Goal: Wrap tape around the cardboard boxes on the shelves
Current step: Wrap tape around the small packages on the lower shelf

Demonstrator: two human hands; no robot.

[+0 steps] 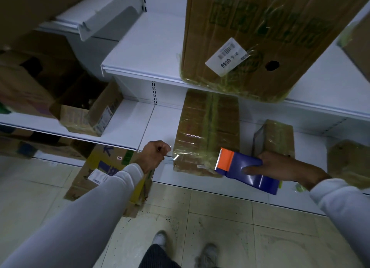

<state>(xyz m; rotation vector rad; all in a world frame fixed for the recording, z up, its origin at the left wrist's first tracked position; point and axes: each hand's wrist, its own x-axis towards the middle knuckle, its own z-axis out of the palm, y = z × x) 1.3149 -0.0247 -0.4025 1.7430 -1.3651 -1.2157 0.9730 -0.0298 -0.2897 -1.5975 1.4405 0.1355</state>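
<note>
Your shoes [160, 240] stand on the tiled floor [220, 223] at six o'clock. Further out, your left hand [155, 154] is curled into a fist, pinching the end of a clear tape strip [176, 157] that runs to the wrapped box [206, 133] on the lower shelf [128, 125]. At three o'clock from that box's front end, your right hand [280, 168] is clamped on the blue tape dispenser [248, 170], its orange toothed end touching the box. A bigger taped box [260, 37] sits on the upper shelf [148, 47] at twelve o'clock.
</note>
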